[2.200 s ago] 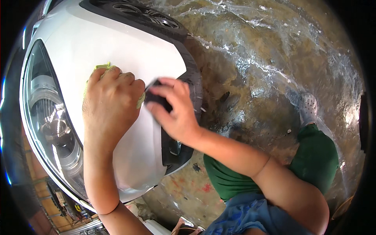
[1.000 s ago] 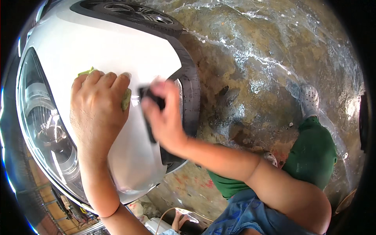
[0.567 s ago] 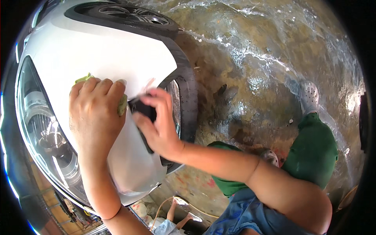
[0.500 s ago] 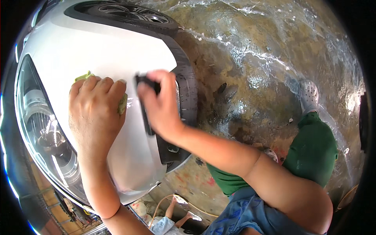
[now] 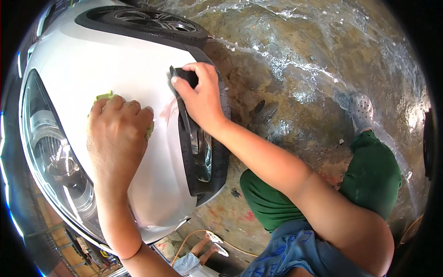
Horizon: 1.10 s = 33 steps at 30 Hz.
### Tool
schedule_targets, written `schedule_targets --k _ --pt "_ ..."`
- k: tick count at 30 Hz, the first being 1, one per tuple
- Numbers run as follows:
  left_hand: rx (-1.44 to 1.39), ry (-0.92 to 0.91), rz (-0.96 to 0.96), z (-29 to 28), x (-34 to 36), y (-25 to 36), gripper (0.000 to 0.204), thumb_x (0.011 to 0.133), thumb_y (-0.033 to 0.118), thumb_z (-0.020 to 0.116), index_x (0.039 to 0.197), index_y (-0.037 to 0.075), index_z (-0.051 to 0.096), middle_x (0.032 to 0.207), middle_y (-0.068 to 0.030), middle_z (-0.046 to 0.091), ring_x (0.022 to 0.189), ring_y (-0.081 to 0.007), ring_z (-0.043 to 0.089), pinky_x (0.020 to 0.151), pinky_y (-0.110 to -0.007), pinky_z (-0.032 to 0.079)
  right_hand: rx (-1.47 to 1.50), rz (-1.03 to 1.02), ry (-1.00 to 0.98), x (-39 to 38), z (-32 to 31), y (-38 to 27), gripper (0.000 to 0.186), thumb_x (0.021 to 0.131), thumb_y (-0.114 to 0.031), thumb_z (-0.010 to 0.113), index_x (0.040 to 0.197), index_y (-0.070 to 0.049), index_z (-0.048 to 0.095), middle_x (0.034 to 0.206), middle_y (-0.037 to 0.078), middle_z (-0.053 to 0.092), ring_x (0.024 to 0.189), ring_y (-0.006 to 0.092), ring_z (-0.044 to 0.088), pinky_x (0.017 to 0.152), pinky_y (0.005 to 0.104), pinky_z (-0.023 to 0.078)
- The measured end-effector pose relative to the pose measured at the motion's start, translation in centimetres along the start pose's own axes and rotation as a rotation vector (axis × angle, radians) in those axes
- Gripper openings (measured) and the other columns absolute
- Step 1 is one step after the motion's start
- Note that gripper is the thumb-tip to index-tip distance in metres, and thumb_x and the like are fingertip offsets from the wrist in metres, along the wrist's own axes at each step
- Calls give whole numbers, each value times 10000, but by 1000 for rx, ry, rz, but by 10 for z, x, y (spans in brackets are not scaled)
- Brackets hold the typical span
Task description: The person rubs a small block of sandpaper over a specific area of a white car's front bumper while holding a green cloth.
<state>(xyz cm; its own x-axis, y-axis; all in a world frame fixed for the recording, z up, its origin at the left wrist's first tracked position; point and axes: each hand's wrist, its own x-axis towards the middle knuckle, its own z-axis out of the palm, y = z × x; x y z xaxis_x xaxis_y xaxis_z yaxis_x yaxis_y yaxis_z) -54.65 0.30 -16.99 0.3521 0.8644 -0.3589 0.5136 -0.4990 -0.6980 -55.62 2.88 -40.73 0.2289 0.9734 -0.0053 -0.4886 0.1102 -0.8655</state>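
Black tool (image 5: 187,76), long and narrow: at the right side of the white car panel (image 5: 124,69), beside the dark trim (image 5: 184,161). Long axis runs far to near, leaning slightly, far end to the left, near end to the right, alongside the trim. Whether its full edge meets the paint, I cannot tell.

Right hand (image 5: 203,97): closed on the tool near its far end, thumb along the left side, fingers over the far right. Opening between thumb and forefinger moderate, filled by the black body.

Left hand (image 5: 121,124): curled, knuckles up, gripping a bunched yellow-green cloth (image 5: 104,96) against the panel. Cloth shows past the knuckles on the far side and along the hand's right edge; remainder hidden underneath.

Count: tool, one; cloth, one; hands at work, two. On the car: one headlamp (image 5: 60,157) to the left, one wheel (image 5: 152,21) at the far side, one small lamp (image 5: 203,157) set in the trim. On the wet, stained floor (image 5: 300,138): one pale perforated shoe (image 5: 362,111), right. Near side: another person's two legs (image 5: 198,247), white shoes, and one orange hose (image 5: 184,244).
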Motion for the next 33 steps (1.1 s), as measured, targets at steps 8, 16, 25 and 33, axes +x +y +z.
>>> schedule_targets --k 8,16,25,33 --pt "12 -7 9 6 -3 4 80 845 111 748 898 129 805 845 -36 700 953 -245 682 985 -452 516 92 -71 -19 -20 10 -12 330 939 -180 820 1196 -39 668 1248 198 586 1230 396 536 1085 498 432" --pt "-73 -7 52 7 -6 4 116 788 71 779 888 116 819 830 -47 692 929 -265 668 967 -435 523 107 -36 -71 -46 0 -24 291 940 -169 803 1175 -37 695 1244 192 627 1214 397 572 1086 478 443" --pt "-41 41 -12 7 -3 4 31 822 103 733 796 110 719 829 -52 691 919 -263 674 977 -449 520 119 -39 -173 -32 -16 -17 316 913 -157 831 1194 -61 725 1285 188 616 1249 382 556 1097 460 446" --pt "18 9 -61 1 -6 -5 73 820 79 742 877 88 699 863 -71 714 948 -286 694 983 -460 514 33 -177 -329 -30 -32 -31 330 888 -161 850 1197 -76 772 1291 182 638 1275 397 560 1109 491 480"
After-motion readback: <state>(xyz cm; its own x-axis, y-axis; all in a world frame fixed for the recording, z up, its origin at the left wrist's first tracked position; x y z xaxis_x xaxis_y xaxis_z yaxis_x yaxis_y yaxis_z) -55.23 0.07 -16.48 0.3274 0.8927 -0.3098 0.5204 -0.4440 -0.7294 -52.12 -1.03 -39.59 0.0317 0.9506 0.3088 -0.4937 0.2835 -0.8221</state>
